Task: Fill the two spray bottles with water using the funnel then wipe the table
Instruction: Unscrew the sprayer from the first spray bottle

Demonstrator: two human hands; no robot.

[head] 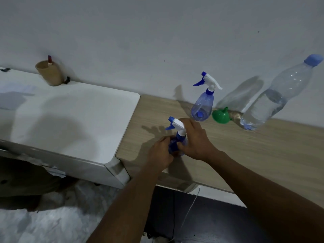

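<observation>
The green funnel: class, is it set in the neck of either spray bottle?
No, the green funnel lies on the wooden table between the far spray bottle and the water bottle.

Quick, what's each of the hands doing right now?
Left hand: grips the body of the near spray bottle.
Right hand: grips the same bottle at its neck.

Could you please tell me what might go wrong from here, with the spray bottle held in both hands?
1. The near spray bottle is gripped by the left hand at its body and the right hand at its collar; a twist could make it slip or tip on the table.
2. The funnel lies between the far spray bottle and the water bottle, so reaching for it may knock either over.
</observation>
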